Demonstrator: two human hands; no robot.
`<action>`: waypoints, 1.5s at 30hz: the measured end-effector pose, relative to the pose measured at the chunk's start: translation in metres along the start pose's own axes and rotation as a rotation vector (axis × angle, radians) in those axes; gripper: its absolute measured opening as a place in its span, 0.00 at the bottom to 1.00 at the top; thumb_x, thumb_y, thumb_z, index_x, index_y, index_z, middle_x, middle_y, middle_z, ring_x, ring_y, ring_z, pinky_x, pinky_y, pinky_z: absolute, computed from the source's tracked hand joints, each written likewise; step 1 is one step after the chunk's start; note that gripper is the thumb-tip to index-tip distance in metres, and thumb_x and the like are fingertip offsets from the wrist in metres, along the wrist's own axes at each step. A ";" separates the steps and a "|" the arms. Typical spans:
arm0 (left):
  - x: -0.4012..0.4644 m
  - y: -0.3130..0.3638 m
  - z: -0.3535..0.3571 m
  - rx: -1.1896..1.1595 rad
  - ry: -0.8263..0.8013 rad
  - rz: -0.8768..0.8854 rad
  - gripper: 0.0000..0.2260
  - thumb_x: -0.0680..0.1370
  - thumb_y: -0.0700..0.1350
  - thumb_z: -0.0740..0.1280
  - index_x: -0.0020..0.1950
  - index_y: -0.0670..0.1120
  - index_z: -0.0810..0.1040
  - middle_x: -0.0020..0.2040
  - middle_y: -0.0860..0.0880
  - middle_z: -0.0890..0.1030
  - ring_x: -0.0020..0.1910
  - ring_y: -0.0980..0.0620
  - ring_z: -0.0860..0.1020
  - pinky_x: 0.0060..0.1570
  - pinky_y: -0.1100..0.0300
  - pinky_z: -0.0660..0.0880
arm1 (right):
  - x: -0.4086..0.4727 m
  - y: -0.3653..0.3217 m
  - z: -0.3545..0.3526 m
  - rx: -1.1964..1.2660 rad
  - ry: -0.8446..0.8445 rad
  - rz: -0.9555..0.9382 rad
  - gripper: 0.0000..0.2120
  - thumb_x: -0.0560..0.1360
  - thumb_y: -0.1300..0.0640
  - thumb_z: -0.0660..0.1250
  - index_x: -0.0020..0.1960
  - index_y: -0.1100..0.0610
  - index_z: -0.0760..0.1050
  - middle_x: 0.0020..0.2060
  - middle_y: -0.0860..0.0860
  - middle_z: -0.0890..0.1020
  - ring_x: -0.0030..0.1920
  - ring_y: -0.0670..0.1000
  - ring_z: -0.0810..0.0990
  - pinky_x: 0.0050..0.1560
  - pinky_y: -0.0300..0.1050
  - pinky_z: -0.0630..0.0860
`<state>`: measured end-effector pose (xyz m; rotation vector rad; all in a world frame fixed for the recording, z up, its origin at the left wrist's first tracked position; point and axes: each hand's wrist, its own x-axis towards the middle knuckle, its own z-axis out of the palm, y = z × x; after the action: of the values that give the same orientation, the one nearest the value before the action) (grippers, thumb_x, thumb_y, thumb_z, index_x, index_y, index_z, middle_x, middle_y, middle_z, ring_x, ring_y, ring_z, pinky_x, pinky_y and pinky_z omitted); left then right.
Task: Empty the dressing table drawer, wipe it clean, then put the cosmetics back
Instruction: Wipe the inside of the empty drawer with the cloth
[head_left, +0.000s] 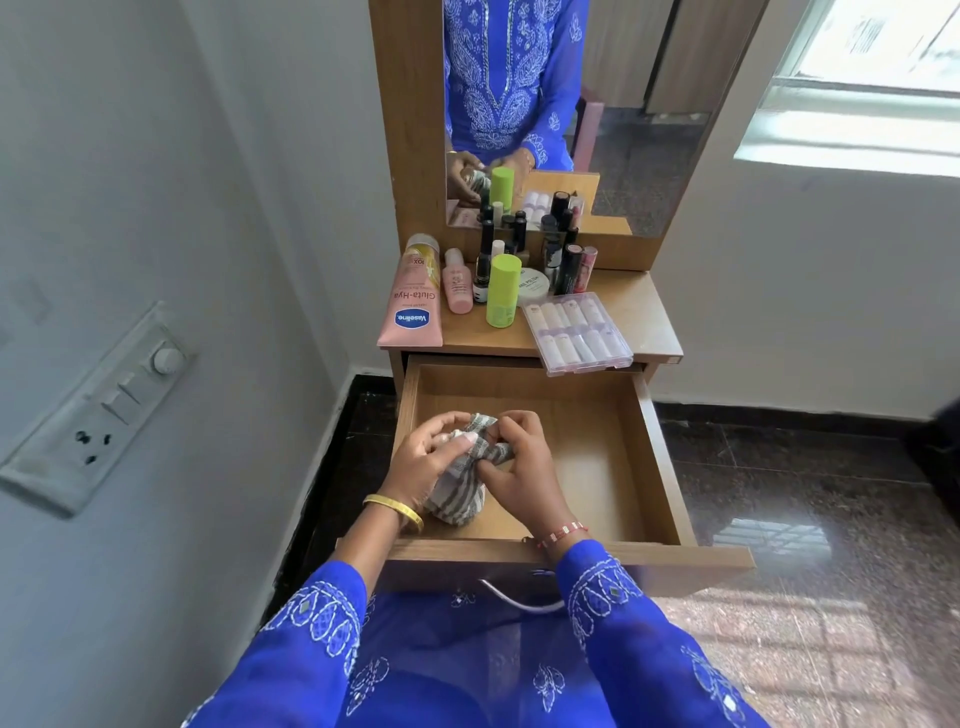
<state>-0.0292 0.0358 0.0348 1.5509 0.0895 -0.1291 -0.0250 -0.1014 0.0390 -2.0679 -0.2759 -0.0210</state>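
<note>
The wooden drawer (654, 467) of the dressing table is pulled out, and nothing lies on its bare floor. Over its left half I hold a bunched grey-and-white striped cloth (462, 496) with both hands. My left hand (423, 460) grips its left side and my right hand (519, 467) pinches its top. The cosmetics stand on the table top (636, 312): a pink Vaseline tube (413, 301), a pink bottle (457, 280), a green bottle (503, 291), a clear case of lipsticks (576, 332), a white jar (535, 283) and several dark tubes (569, 267).
A mirror (613, 93) rises behind the table top. A white wall with a switch panel (98, 410) is close on the left. Dark polished floor (810, 488) spreads to the right. The drawer's metal handle (519, 603) hangs at its front, near my blue dress.
</note>
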 end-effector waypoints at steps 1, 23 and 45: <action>0.000 -0.001 0.000 0.015 -0.002 -0.016 0.10 0.73 0.42 0.70 0.53 0.48 0.76 0.48 0.45 0.81 0.45 0.51 0.80 0.46 0.62 0.78 | 0.000 0.000 -0.001 0.018 0.014 0.007 0.08 0.67 0.69 0.67 0.41 0.60 0.71 0.48 0.53 0.69 0.46 0.49 0.71 0.46 0.28 0.68; 0.004 0.000 0.003 0.142 0.333 -0.048 0.13 0.78 0.56 0.58 0.38 0.51 0.75 0.36 0.52 0.78 0.36 0.56 0.76 0.35 0.65 0.71 | 0.006 0.005 -0.006 0.716 -0.327 0.467 0.05 0.75 0.65 0.65 0.49 0.57 0.75 0.43 0.51 0.82 0.41 0.47 0.81 0.43 0.40 0.79; 0.001 -0.002 0.000 0.096 0.250 -0.063 0.06 0.72 0.46 0.71 0.45 0.49 0.76 0.41 0.53 0.81 0.40 0.57 0.79 0.35 0.68 0.73 | 0.004 -0.001 -0.011 0.671 -0.134 0.453 0.19 0.69 0.73 0.68 0.58 0.64 0.71 0.43 0.52 0.81 0.43 0.50 0.81 0.48 0.46 0.79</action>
<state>-0.0282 0.0353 0.0327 1.6553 0.3336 0.0113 -0.0207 -0.1094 0.0458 -1.4209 0.1058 0.4303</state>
